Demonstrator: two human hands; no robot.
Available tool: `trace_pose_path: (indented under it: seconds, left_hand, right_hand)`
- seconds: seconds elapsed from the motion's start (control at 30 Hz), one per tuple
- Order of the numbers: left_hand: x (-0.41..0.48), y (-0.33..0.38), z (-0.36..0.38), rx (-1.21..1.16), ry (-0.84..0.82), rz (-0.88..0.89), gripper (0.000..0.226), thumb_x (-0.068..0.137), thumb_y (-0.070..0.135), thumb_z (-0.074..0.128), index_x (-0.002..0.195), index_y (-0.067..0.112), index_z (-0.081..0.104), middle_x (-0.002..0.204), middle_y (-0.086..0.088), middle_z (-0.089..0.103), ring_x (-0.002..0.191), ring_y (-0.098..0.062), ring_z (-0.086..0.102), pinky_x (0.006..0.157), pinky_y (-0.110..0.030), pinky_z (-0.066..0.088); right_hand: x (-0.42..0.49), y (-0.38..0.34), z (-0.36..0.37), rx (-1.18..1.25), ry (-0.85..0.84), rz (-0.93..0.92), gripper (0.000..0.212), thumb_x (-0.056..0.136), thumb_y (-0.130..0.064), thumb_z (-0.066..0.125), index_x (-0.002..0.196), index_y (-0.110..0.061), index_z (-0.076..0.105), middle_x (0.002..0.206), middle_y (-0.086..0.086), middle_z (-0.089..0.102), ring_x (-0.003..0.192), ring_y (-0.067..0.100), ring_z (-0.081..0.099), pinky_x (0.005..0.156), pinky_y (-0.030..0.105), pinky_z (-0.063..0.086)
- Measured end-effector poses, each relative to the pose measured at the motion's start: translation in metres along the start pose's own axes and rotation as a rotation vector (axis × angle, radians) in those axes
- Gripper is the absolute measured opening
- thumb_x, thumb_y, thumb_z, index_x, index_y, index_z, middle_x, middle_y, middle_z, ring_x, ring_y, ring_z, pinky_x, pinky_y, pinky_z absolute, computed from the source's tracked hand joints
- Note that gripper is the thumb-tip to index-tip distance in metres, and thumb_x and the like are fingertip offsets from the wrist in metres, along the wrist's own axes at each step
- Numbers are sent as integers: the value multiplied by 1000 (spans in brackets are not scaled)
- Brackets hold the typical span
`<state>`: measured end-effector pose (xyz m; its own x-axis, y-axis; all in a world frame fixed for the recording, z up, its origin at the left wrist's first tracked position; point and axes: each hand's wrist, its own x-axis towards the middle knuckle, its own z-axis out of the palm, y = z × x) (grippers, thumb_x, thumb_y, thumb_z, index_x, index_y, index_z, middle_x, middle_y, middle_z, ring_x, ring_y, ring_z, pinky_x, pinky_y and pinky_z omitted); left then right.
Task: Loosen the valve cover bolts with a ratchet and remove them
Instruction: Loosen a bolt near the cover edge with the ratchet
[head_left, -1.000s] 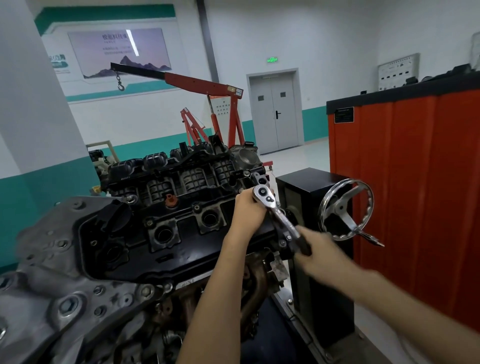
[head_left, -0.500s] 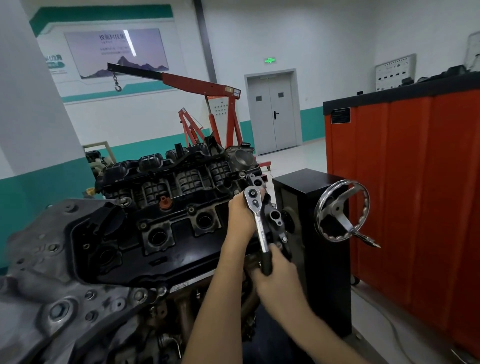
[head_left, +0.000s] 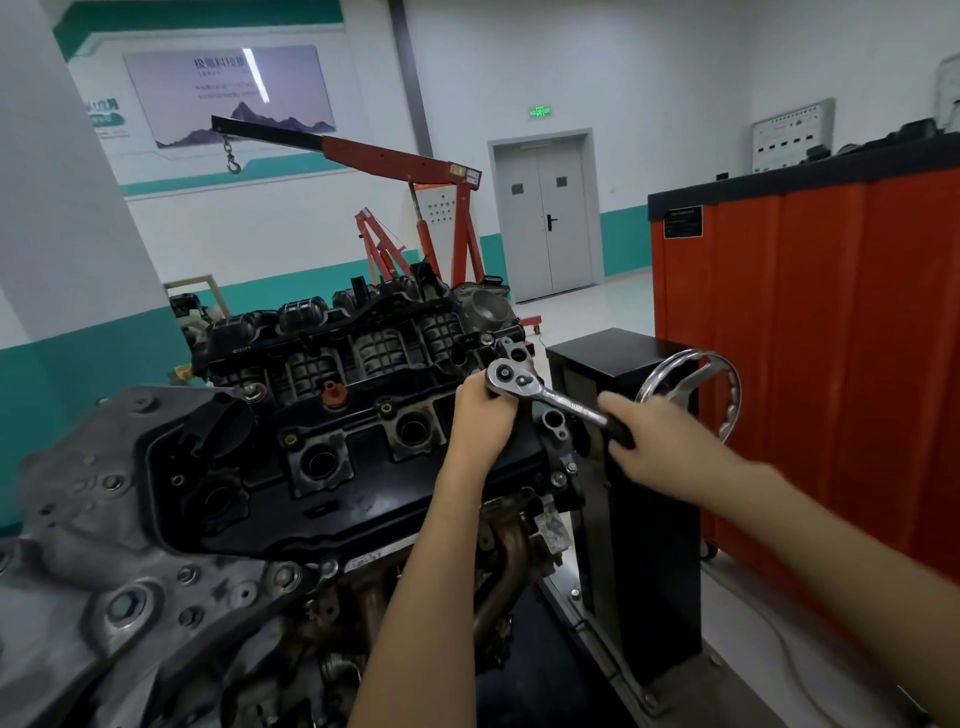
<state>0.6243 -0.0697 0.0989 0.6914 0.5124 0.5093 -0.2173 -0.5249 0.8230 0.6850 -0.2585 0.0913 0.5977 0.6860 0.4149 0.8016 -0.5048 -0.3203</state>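
At far-right corner of the valve cover (head_left: 374, 519), my left hand (head_left: 483, 415) is curled round the head end of the ratchet (head_left: 550, 397), fingers wrapped under it. Bolt itself sits hidden beneath the head, can't see it. Ratchet shaft runs off to the right of the cover, angled down a bit, & my right hand (head_left: 660, 441) grips the black handle end w/ fingers closed round it. Just right of the cover, past that hand: chrome handwheel (head_left: 733, 410) on a black stand (head_left: 613, 353). Well behind the cover: red engine hoist (head_left: 395, 158). Spark plug wells (head_left: 319, 465) run along the cover's middle, left of my left hand.
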Motion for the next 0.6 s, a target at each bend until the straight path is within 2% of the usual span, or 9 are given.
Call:
trace_pose_path:
  seconds: [0.07,0.1,0.17,0.27,0.4,0.47,0.5,0.53,0.6]
  left_hand:
    - [-2,-1,4,-9,18,26,46,91,1,54,52,26,53,57,12,54,64,-9,45,64,-28,37]
    - [-3,-2,5,-9,15,35,52,91,2,55,48,28,47,50,13,49,58,-6,42,60,-25,36]
    - [-3,-3,8,-16,25,54,54,91,1,57,46,28,43,45,14,42,52,-1,36,54,-20,32]
    - [2,-4,10,-20,60,31,51,93,9,62,55,23,32,52,12,31,55,-5,27,54,-22,26]
    - [4,-6,6,18,31,2,49,91,4,61,53,22,37,42,14,38,48,1,31,51,-18,28]
    - [3,-3,4,46,-18,12,36,90,1,57,56,10,53,52,13,51,57,-1,42,58,-22,35]
    - [3,-1,3,66,-44,22,27,90,0,55,63,0,58,60,3,56,63,-7,45,61,-25,36]
    - [3,1,2,83,-59,35,22,88,-1,53,68,-6,59,66,-5,56,67,-10,44,62,-26,35]
    - [3,3,2,98,-47,44,19,85,-4,51,67,-6,57,65,-9,52,63,-10,39,57,-26,31]
  right_hand:
    - [-28,-22,33,345,34,110,16,87,-7,60,86,-17,47,68,4,54,56,19,53,49,26,45]
    - [-40,-38,49,508,57,155,16,85,-4,60,84,-15,49,64,4,53,51,16,50,45,22,42]
    - [-48,-71,74,736,121,234,17,82,-2,58,81,-16,50,57,1,48,45,11,43,42,19,36]
    - [-43,-102,94,863,148,245,17,82,0,53,81,-16,48,60,4,46,46,11,41,44,22,36]
    - [-41,-64,70,712,29,172,16,83,1,57,93,-13,57,67,12,54,54,16,47,50,24,39]
    - [-32,-28,41,490,-48,81,21,85,-1,59,90,-21,56,67,6,55,53,13,49,49,18,40]
    - [-23,-11,24,337,-66,37,22,86,-3,59,90,-23,53,66,1,54,53,10,50,49,15,39]
    - [-11,2,7,174,-77,-5,21,88,-5,59,92,-23,50,66,-3,52,54,10,51,50,16,38]
    - [8,13,-18,-75,-62,-84,16,89,-10,58,93,-21,47,64,-6,48,55,12,49,50,21,34]
